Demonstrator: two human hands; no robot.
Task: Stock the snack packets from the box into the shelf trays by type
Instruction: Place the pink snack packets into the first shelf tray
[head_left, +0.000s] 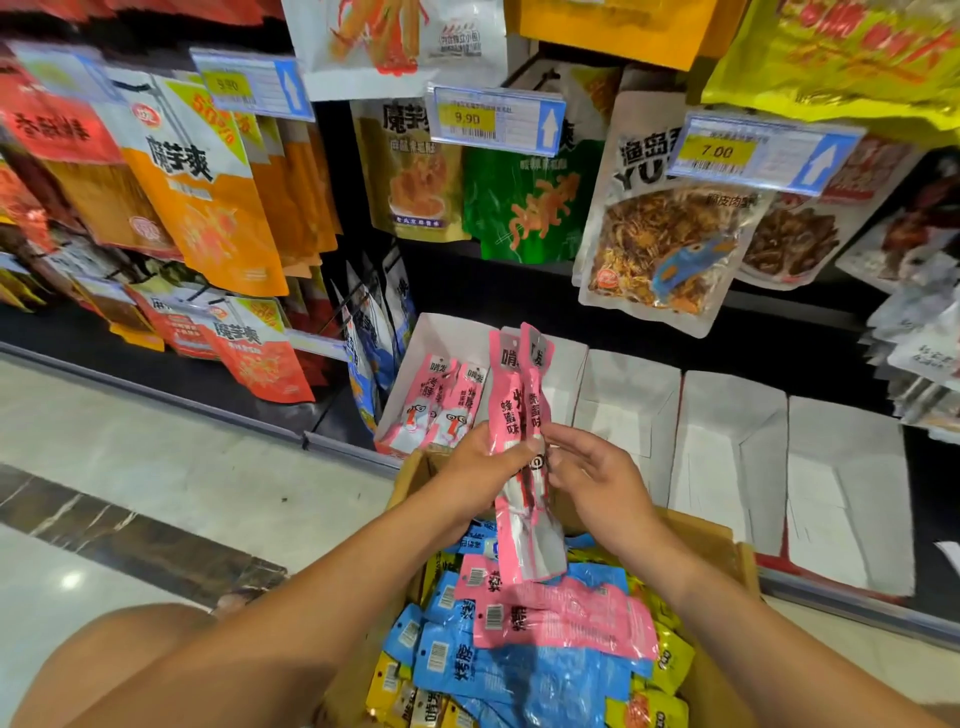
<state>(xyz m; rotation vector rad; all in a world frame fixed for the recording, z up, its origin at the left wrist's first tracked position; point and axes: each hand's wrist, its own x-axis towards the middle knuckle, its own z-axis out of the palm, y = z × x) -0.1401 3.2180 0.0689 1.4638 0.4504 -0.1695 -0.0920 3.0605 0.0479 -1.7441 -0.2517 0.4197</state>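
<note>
Overhead, hanging snack bags (208, 171); glossy pale floor (156, 467); white shelf trays (727, 467).

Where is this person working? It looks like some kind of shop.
Most likely a grocery or convenience store snack aisle. Bagged snacks hang on pegs, yellow price tags sit above them, and white shelf trays wait to be filled from a cardboard box of packets.

Both forearms (291, 613) are bare, no sleeves, watch or rings on either hand (488, 457).
</note>
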